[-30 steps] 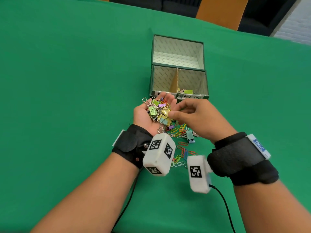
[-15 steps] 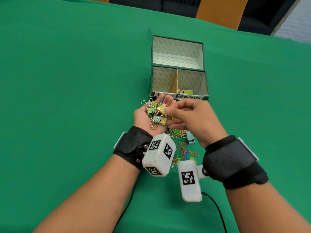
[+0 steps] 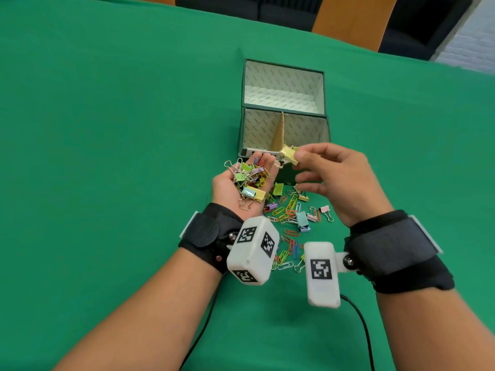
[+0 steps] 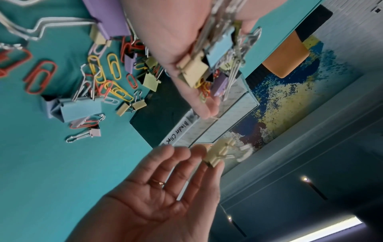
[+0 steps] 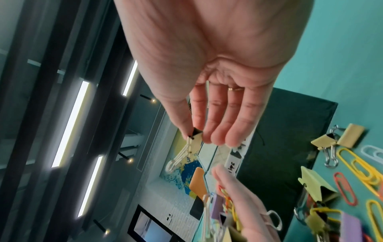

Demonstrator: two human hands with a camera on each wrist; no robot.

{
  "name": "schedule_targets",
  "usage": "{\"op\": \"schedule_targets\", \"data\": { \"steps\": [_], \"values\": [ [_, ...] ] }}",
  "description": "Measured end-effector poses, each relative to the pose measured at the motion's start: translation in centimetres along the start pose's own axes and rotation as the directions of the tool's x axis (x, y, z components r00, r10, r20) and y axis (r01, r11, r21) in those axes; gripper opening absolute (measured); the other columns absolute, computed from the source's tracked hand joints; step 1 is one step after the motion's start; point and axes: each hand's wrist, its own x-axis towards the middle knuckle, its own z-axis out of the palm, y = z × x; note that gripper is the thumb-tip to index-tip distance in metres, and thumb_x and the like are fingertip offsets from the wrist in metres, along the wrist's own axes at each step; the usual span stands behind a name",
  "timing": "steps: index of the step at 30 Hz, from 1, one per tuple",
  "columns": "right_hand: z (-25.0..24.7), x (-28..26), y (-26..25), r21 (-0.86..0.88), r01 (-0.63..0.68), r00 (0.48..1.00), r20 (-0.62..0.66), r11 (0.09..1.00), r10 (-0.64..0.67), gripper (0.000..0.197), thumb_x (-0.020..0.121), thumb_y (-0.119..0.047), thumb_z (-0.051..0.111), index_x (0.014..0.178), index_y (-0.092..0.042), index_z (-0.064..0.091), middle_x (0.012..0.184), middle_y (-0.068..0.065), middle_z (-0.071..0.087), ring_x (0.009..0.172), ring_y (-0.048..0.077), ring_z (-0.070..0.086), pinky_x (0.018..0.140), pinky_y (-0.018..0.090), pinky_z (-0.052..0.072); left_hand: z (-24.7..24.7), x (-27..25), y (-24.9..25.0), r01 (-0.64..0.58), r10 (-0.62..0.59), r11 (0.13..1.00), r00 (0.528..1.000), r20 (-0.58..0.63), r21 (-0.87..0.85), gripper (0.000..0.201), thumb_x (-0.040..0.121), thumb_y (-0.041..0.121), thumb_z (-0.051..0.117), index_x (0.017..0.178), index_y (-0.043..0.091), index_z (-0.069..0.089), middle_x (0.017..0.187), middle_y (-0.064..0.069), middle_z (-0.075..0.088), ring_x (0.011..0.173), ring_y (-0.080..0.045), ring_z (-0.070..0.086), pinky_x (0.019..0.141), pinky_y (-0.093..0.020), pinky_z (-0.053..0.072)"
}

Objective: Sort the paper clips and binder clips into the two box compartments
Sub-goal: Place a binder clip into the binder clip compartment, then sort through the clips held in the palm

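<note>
Over the box [image 3: 284, 167] rim, at twelve o'clock from the pile, the right hand [image 3: 334, 180] pinches a yellow binder clip [image 3: 288, 154] by its stiff body — light, springy; the left hand [image 3: 238, 188] cups more clips, fingers loosely open.

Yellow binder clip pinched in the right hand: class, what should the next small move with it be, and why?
Probably carry the yellow binder clip a little further over the box and release it into the compartment labelled "Binder Clips", the right-hand one. The right hand already pinches it at the box's near rim, while the left hand cups more clips waiting to be sorted.
</note>
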Motion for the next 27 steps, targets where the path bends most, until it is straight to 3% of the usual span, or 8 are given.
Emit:
{"op": "schedule_targets", "data": {
  "steps": [6,9,11,14,17,20,22,27],
  "values": [
    [-1.0,3.6,-1.0,-0.001,0.108,0.935,-0.339,0.994,-0.102,0.011,0.083,-0.017,0.073,0.079,-0.021,0.064,0.081,0.000,0.069,0.055,0.011,0.059,0.046,0.023,0.048,-0.1,-0.1,-0.1,0.020,-0.020,1.000,1.000,0.001,0.013,0.043,0.099,0.023,0.032,0.097,-0.007,0.063,0.088,-0.022,0.067,0.077,-0.033,0.069,0.076,-0.050,0.054],
    [-1.5,5.5,-0.8,-0.147,0.113,0.900,-0.404,0.983,-0.164,0.013,0.078,-0.024,0.077,0.072,-0.023,0.065,0.075,-0.002,0.068,0.057,0.012,0.059,0.053,0.028,0.050,-0.1,-0.1,0.0,0.022,-0.022,1.000,1.000,0.001,0.006,0.042,0.099,0.023,0.033,0.099,-0.007,0.063,0.090,-0.023,0.067,0.078,-0.033,0.069,0.076,-0.050,0.054],
    [-1.8,6.0,-0.4,-0.306,0.045,0.931,-0.332,0.951,-0.151,0.011,0.077,-0.031,0.077,0.071,-0.025,0.069,0.074,-0.006,0.069,0.065,0.012,0.061,0.065,0.033,0.053,-0.2,0.0,0.0,0.027,-0.027,1.000,1.000,0.003,0.005,0.041,0.098,0.023,0.034,0.099,-0.007,0.063,0.091,-0.023,0.067,0.078,-0.033,0.069,0.077,-0.050,0.054],
    [-1.8,5.4,0.1,-0.429,0.067,0.953,-0.239,0.901,-0.185,0.003,0.081,-0.028,0.074,0.081,-0.025,0.071,0.077,-0.012,0.067,0.072,0.002,0.059,0.073,0.025,0.048,-0.2,0.1,0.0,0.023,-0.023,1.000,1.000,0.009,0.002,0.042,0.098,0.023,0.033,0.099,-0.006,0.063,0.091,-0.023,0.067,0.077,-0.033,0.069,0.077,-0.051,0.054],
    [-0.9,3.1,-0.1,-0.430,0.202,0.952,-0.124,0.880,-0.279,0.004,0.081,-0.026,0.074,0.079,-0.025,0.071,0.069,-0.015,0.065,0.066,-0.001,0.057,0.066,0.018,0.044,-0.1,0.1,0.1,0.007,-0.008,1.000,1.000,0.015,0.014,0.042,0.098,0.023,0.033,0.098,-0.007,0.063,0.089,-0.022,0.067,0.075,-0.033,0.070,0.077,-0.049,0.054],
    [0.3,0.5,-0.2,-0.382,0.226,0.971,0.159,0.896,-0.177,0.006,0.080,-0.024,0.077,0.080,-0.019,0.073,0.065,-0.009,0.067,0.059,0.001,0.056,0.056,0.013,0.044,0.0,0.2,0.1,-0.016,0.016,0.999,1.000,0.014,0.036,0.039,0.097,0.021,0.034,0.096,-0.005,0.063,0.086,-0.022,0.067,0.074,-0.031,0.070,0.073,-0.045,0.058],
    [0.9,-0.7,-0.3,-0.351,0.232,0.940,0.321,0.907,-0.117,0.013,0.076,-0.020,0.080,0.084,-0.013,0.073,0.075,0.000,0.073,0.065,0.004,0.060,0.061,0.016,0.049,0.1,0.2,0.0,-0.032,0.032,0.998,0.999,0.005,0.058,0.038,0.097,0.022,0.034,0.095,-0.003,0.063,0.086,-0.021,0.067,0.073,-0.030,0.069,0.066,-0.040,0.060],
    [2.1,-1.3,0.1,-0.489,0.266,0.927,0.367,0.831,-0.081,0.021,0.070,-0.035,0.084,0.087,-0.025,0.076,0.070,-0.009,0.065,0.050,-0.002,0.047,0.052,0.008,0.035,-0.1,0.1,-0.3,-0.005,0.006,0.995,1.000,-0.003,0.099,0.038,0.096,0.025,0.033,0.097,0.000,0.062,0.089,-0.017,0.065,0.084,-0.026,0.065,0.078,-0.036,0.056]
  ]
}}
